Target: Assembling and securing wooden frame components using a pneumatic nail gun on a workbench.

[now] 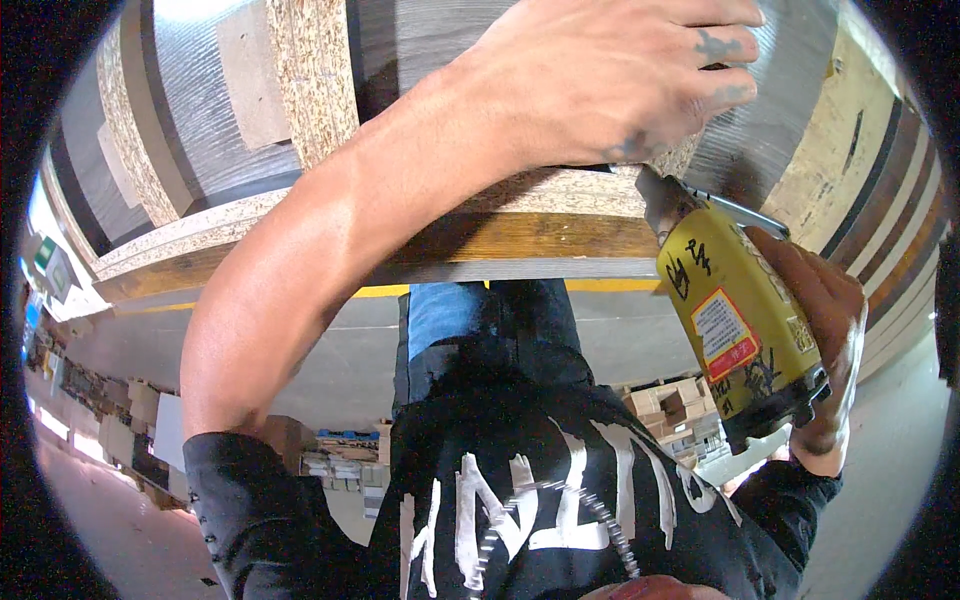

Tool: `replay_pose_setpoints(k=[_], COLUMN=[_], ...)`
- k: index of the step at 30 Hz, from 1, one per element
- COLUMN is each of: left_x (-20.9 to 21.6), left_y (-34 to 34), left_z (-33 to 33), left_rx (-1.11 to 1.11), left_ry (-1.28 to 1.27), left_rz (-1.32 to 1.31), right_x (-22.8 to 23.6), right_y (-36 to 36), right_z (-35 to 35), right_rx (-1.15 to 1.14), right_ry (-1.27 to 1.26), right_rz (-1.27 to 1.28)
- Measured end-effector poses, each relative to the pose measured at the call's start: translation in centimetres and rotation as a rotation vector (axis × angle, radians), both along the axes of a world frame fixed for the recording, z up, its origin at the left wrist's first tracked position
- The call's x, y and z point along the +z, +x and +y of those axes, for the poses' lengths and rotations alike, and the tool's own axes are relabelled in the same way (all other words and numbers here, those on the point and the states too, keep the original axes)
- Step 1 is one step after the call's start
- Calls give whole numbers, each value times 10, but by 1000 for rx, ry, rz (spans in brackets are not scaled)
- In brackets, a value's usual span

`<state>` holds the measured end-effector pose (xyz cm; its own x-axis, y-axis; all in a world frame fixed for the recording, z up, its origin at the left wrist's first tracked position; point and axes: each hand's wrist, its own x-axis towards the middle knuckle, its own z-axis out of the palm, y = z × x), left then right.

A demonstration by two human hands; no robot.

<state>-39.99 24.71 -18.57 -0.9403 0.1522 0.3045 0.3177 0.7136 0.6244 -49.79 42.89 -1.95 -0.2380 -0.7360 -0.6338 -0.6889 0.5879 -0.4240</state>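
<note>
My left arm reaches across from the lower left. My left hand [625,75], back up, lies over a chipboard divider [682,158], its fingers bent down along the far right side. Grey smudges mark the fingers, and the thumb tip is hidden. My right hand [822,300] is wrapped round the handle of a yellow nail gun [735,300], with a black end cap and handwriting on its body. The handle is mostly hidden behind the tool. Its metal nose points at the front chipboard edge [590,192], close under my left hand.
More upright chipboard dividers [315,80] and grey wood-grain panels [205,60] stretch to the left. A brown wooden rail [540,236] runs along the front. Layered boards [895,215] curve at the right. Stacked cartons [670,405] stand on the floor behind me.
</note>
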Motion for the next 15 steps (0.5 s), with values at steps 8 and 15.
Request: replay_pose_setpoints(k=[8,15], left_x=[-5,-5], left_y=[0,-2], left_z=[0,2], left_rx=[5,13], left_ry=[-59,-50], left_rz=[53,80], right_x=[9,6], right_y=[5,-1], right_z=[-5,-4], right_rx=[-46,-7], right_ry=[96,92], right_rz=[-1,-9])
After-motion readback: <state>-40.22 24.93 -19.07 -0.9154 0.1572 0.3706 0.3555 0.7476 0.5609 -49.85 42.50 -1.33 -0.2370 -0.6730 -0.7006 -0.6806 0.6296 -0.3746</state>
